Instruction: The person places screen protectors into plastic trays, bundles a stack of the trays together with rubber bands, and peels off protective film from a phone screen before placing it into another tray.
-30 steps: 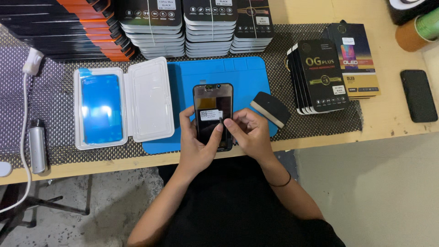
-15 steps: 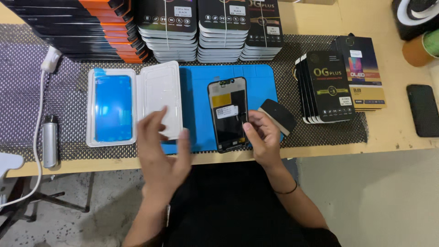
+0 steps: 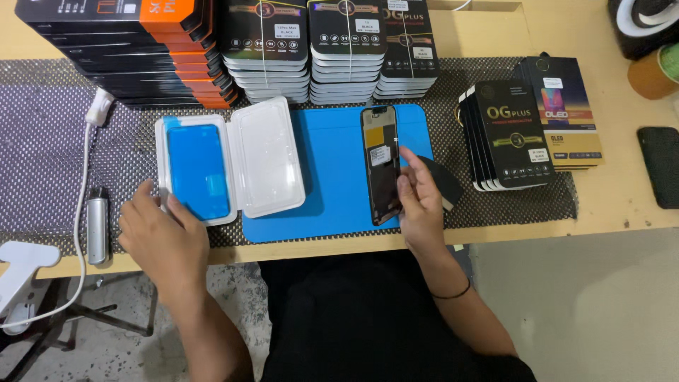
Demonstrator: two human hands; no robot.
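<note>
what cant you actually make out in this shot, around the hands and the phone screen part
- Head view: the right hand covers the lower right edge of the phone screen part, so its grip there is unclear.
- Head view: the black pad is half hidden behind that hand.
- Head view: the left hand hides the near corner of the white tray.
- Head view: the tape rolls are cut off by the right edge.

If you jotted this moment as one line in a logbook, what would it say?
left hand: at open white case edge | right hand: holding phone screen over blue mat | boxes stacked behind
</note>
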